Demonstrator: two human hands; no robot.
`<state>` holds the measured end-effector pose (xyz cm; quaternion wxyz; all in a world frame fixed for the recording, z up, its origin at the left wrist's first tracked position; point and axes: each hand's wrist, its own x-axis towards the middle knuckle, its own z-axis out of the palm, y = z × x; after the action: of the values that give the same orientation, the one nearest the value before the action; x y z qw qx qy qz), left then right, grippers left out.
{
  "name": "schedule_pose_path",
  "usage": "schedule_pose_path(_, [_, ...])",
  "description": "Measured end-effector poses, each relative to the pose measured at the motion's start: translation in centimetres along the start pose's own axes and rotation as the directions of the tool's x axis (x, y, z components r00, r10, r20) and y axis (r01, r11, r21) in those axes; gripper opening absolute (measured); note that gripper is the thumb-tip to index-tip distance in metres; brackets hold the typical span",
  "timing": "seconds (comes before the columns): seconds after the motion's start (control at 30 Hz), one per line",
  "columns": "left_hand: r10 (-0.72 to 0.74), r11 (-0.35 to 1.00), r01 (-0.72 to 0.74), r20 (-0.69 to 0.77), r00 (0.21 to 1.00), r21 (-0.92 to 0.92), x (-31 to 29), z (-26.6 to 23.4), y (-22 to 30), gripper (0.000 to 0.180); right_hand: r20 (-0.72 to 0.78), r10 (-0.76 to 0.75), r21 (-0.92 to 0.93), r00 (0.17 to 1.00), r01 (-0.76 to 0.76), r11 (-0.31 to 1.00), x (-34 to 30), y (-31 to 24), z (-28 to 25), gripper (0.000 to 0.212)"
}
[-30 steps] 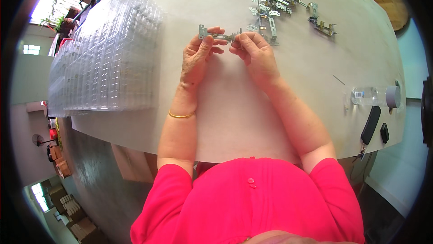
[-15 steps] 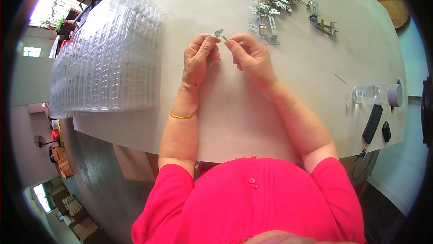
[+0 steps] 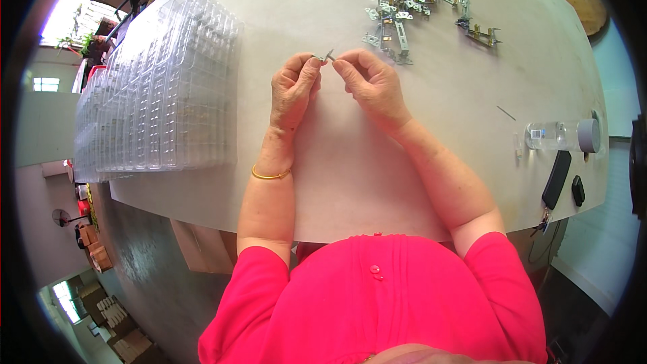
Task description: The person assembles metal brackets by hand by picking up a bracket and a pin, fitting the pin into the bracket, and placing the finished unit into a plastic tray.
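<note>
Above the table, my left hand is closed, its thumb and fingers pinching a small silver metal bracket. Most of that bracket is hidden by the fingers. Opposite it, my right hand pinches a short, thin metal pin between thumb and forefinger. The pin's tip meets or nearly meets the bracket; which of the two is too small to tell. Beyond my right hand lies a loose pile of metal hinge-like fittings, silver with some brass-coloured parts.
Stacked clear plastic trays cover the table's left side. To the right lie a thin metal rod, a clear bottle with a grey cap, a long black case and a small black fob. More fittings trail right of the pile.
My hands have come together, bringing the pin up to the bracket. The bracket has turned in my left fingers and shows less of its flat face.
</note>
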<state>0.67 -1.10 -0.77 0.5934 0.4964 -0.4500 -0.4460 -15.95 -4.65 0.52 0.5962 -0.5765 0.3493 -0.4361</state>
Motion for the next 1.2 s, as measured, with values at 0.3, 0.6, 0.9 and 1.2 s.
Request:
schedule_pose_path(0.3, [0.071, 0.977, -0.073, 0.021, 0.997, 0.201, -0.3, 0.4, -0.3, 0.013, -0.025, -0.096, -0.06, 0.995, 0.094, 0.994, 0.0, 0.0, 0.1, 0.017])
schedule_pose_path(0.6, [0.137, 0.921, -0.152, 0.066, 0.988, 0.358, -0.4, 0.7, -0.4, 0.011, -0.102, -0.313, -0.281, 0.944, 0.274, 0.92, 0.1, 0.2, 0.2, 0.009])
schedule_pose_path(0.9, [-0.072, 0.995, 0.076, 0.071, 0.995, -0.061, -0.2, 0.0, 0.6, 0.021, -0.211, -0.146, 0.065, 0.967, 0.162, 0.985, 0.6, -0.1, -0.1, 0.009])
schedule_pose_path(1.2, [-0.068, 0.969, 0.083, 0.072, 0.995, -0.231, 0.3, -1.0, -0.1, 0.025, -0.073, -0.042, -0.071, 0.996, 0.037, 0.997, 0.2, 0.4, 0.0, 0.014])
